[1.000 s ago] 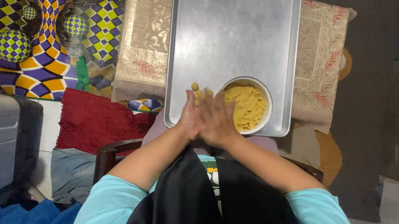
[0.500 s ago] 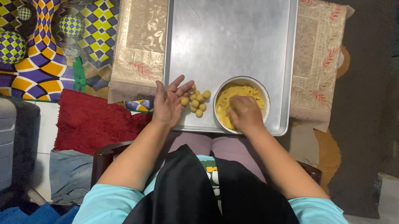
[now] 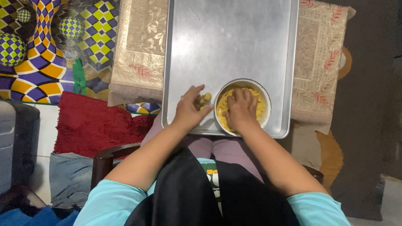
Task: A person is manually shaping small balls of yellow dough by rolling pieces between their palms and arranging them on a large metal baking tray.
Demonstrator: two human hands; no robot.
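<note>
**Two hands at a bowl of yellow dough on a metal tray**

A person sits with a large silver baking tray (image 3: 232, 41) before them, its near edge over their lap. At the tray's near right corner stands a white bowl (image 3: 266, 107) of yellow dough (image 3: 258, 104). The right hand (image 3: 240, 111) is pressed down into the bowl, fingers curled into the dough — it covers most of the mass, so whether it has closed on a piece cannot be told.

Just left of the bowl, the left hand (image 3: 189, 110) rests on the tray with fingers loosely bent over small dough balls (image 3: 205, 98). Only one or two of the balls peek out past the fingertips; how many lie under the hand is hidden, and whether the fingers actually pinch one is unclear.

The tray sits on a beige patterned cloth (image 3: 143, 41), partly covered by it. To the left lie a checkered purple-and-yellow mat (image 3: 39, 40) and a red rug (image 3: 90, 123) (both cut off by other things). The person's forearms and turquoise sleeves fill the lower frame, hiding the lap.
</note>
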